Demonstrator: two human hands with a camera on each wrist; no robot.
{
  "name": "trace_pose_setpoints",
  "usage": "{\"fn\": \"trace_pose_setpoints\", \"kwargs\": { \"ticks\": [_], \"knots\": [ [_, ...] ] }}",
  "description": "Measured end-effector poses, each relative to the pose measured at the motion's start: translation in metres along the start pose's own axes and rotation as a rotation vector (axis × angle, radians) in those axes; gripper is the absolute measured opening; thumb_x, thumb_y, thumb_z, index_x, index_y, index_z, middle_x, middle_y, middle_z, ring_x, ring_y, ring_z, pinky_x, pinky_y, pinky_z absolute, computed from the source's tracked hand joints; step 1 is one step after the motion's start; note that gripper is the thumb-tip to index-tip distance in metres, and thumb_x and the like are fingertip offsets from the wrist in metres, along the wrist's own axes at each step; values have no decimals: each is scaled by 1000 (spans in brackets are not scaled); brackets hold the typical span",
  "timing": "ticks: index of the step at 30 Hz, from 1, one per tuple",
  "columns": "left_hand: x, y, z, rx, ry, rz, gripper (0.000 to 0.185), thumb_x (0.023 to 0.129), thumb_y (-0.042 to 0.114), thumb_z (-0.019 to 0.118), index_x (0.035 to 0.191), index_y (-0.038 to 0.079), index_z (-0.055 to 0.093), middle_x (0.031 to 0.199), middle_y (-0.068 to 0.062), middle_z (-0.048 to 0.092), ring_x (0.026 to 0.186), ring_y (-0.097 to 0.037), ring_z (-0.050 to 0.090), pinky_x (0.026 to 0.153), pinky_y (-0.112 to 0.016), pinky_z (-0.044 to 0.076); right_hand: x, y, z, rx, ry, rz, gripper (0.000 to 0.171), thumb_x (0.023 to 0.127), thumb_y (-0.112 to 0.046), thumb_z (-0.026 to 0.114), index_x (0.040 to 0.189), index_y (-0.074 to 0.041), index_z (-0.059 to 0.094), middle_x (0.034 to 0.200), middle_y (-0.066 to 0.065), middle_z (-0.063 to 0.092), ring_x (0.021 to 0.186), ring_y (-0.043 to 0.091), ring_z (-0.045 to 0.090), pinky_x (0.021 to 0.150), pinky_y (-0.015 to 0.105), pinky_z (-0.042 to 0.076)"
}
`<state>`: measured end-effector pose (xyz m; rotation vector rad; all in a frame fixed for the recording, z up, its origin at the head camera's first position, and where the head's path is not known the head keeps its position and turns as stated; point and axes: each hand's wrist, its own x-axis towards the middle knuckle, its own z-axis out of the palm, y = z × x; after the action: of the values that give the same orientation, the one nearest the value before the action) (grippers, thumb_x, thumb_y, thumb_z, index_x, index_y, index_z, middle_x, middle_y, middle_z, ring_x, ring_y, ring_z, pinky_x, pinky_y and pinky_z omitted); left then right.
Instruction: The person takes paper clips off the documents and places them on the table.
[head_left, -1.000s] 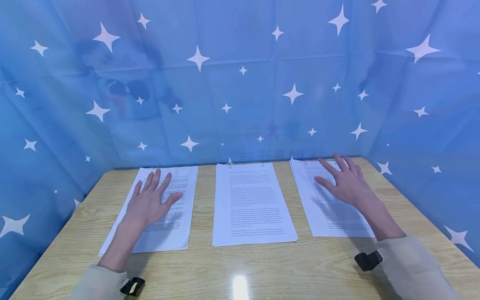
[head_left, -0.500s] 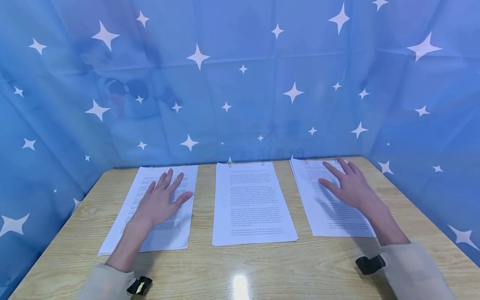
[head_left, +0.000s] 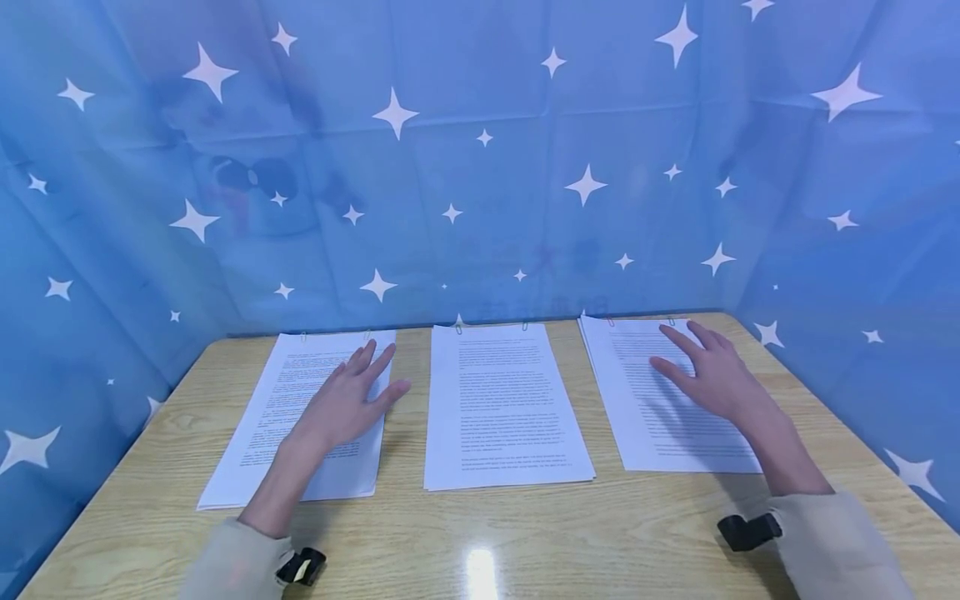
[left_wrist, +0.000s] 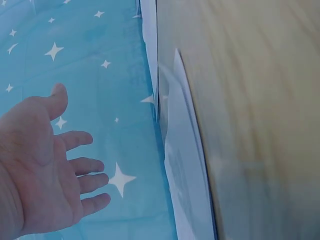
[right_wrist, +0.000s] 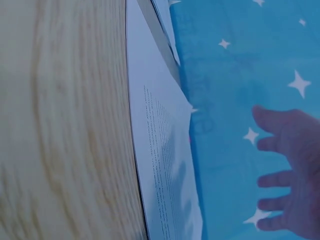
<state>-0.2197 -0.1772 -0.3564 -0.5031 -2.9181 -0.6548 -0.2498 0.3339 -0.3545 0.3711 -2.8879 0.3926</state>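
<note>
Three stacks of printed paper lie in a row on the table. My left hand [head_left: 345,404] hovers over the right side of the left stack [head_left: 262,433], its fingers spread and thumb reaching past the paper's edge. Over the right stack [head_left: 637,425] my right hand [head_left: 720,379] is held with loosely extended fingers, casting a shadow on the page. Between the hands lies the middle stack [head_left: 502,408], untouched. Both wrist views show the left palm [left_wrist: 45,170] and right palm [right_wrist: 300,180] raised above the sheets, holding nothing.
Paper clips sit along the top edges, such as a green clip [head_left: 525,327] on the middle stack and a reddish clip [head_left: 611,322] on the right one. A blue star-patterned curtain [head_left: 480,242] hangs right behind the wooden table [head_left: 405,533].
My left hand has drifted to the right across the left stack, uncovering more of its text. My right hand has shifted slightly right and toward me. The papers have stayed put.
</note>
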Motion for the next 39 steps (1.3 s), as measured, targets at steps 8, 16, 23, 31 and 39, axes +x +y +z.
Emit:
{"fn": "trace_pose_setpoints", "kwargs": {
  "ticks": [8, 16, 23, 31, 39],
  "knots": [
    [8, 13, 10, -61, -15, 6, 73, 104, 59, 42, 159, 13, 30, 162, -24, 23, 146, -47, 26, 111, -64, 31, -2, 9, -2, 40, -9, 17, 70, 104, -46, 53, 151, 3, 37, 148, 45, 27, 133, 64, 26, 105, 75, 25],
    [17, 31, 17, -146, -75, -27, 82, 101, 67, 38, 161, 13, 24, 163, -24, 21, 144, -45, 31, 110, -63, 34, -4, 17, -5, 67, -15, 26, 71, 104, -43, 54, 151, 7, 35, 144, 44, 33, 131, 62, 31, 103, 74, 28],
    [25, 46, 27, -195, -73, -23, 82, 101, 64, 43, 159, 9, 28, 160, -18, 33, 144, -38, 36, 112, -57, 36, -5, 25, -5, 90, -55, 89, 74, 104, -44, 54, 151, 8, 32, 147, 43, 30, 134, 62, 27, 105, 75, 26],
    [36, 65, 39, -208, -58, -9, 73, 103, 52, 51, 155, 3, 36, 151, -24, 44, 142, -38, 40, 111, -54, 38, -7, 37, -5, 100, -104, 137, 75, 104, -41, 53, 151, 12, 28, 146, 45, 30, 133, 63, 26, 105, 74, 26],
    [46, 85, 48, -236, -73, 0, 61, 105, 39, 55, 150, 0, 42, 138, -23, 56, 123, -36, 57, 101, -50, 47, -9, 52, -4, 90, -146, 157, 78, 101, -32, 61, 148, 19, 24, 138, 48, 35, 125, 66, 33, 101, 73, 32]
  ]
}}
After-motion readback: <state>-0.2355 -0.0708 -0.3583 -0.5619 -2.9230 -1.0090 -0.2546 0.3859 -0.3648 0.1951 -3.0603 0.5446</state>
